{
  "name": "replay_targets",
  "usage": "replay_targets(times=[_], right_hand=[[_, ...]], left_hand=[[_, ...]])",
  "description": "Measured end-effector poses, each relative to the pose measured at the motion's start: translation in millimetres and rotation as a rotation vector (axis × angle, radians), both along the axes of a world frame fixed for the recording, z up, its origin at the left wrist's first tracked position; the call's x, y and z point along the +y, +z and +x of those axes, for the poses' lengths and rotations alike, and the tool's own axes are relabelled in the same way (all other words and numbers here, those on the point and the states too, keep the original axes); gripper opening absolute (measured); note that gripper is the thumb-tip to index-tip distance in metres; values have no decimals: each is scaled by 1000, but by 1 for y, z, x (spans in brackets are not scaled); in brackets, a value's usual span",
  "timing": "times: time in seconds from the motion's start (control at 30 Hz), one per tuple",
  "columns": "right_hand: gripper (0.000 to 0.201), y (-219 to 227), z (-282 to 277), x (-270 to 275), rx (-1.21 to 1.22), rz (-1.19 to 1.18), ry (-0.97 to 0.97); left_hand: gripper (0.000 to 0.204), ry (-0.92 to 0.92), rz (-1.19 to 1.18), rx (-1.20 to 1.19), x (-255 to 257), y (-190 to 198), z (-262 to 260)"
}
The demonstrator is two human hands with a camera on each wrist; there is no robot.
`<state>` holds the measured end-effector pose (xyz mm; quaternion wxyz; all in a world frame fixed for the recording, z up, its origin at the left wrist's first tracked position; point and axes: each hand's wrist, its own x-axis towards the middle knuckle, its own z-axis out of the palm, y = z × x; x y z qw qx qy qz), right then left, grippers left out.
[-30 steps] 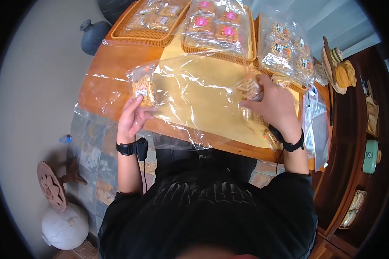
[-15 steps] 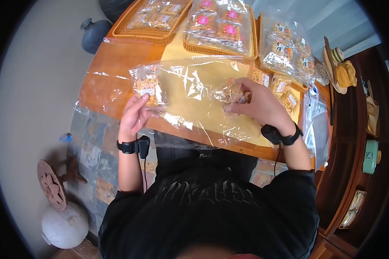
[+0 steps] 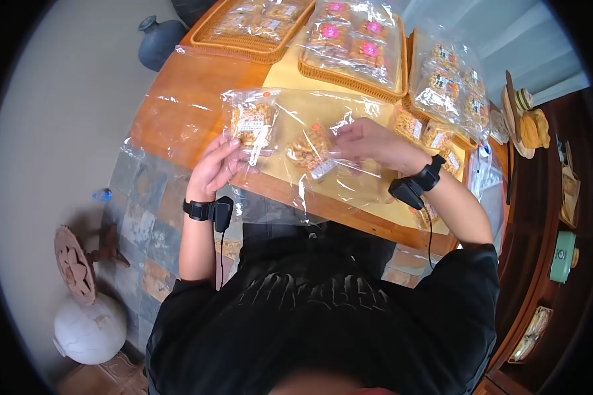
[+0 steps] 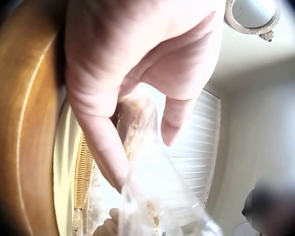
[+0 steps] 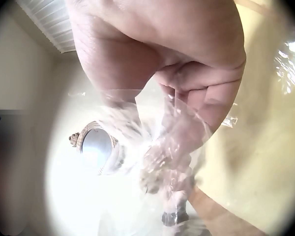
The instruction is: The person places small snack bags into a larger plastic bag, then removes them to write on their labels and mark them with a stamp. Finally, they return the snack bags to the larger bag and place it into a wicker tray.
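In the head view a large clear plastic bag (image 3: 302,192) stretches between the hands over the table's near edge. My left hand (image 3: 212,164) grips a clear snack packet (image 3: 254,125) with a white label, thumb on its lower left, film around it. A second snack packet (image 3: 308,150) lies tilted beside it, seen through film. At that packet's right edge are the curled fingers of my right hand (image 3: 383,146). Clear film covers the right thumb and fingers (image 5: 206,105) in the right wrist view. Film glare partly hides what they pinch.
Wicker baskets of bagged snacks stand along the table's far side: left basket (image 3: 240,51), middle basket (image 3: 356,85), right basket (image 3: 412,99). Loose packets (image 3: 436,135) lie right of the right hand. A dark shelf (image 3: 540,197) stands farther right.
My right hand has moved left with the second packet, from the loose packets at right toward the first packet. My left hand keeps its hold; the first packet has turned flatter to view.
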<state>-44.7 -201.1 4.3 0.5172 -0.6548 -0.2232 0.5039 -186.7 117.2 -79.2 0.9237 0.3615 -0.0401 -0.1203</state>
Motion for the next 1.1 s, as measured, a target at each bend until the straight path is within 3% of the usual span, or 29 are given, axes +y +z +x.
replay_targets(times=[0.1, 0.23, 0.43, 0.53, 0.67, 0.73, 0.83, 0.9, 1.1], right_hand=[[26, -3, -4, 14, -42, -22, 35], [25, -8, -7, 28, -66, -89, 180], [25, -6, 1, 26, 26, 34, 155], [26, -12, 6, 29, 6, -9, 69], [26, -6, -1, 31, -26, -77, 107], [24, -5, -1, 31, 43, -59, 314], [26, -7, 4, 31, 19, -115, 393], [23, -8, 8, 30, -19, -94, 335], [18, -19, 18, 33, 40, 79, 220]], left_hand=[[46, 28, -3, 65, 10, -18, -2], [50, 57, 56, 58, 2, -11, 0], [53, 0, 70, 61, -5, 7, 1], [54, -16, -11, 88, -1, 1, 3], [54, -11, -17, 104, 1, 1, 4], [54, -40, -1, 80, 1, 2, 3], [54, 53, 102, 147, -3, 7, 0], [56, -52, -41, 79, -7, 14, 5], [55, -13, -87, 110, -7, 8, 5]])
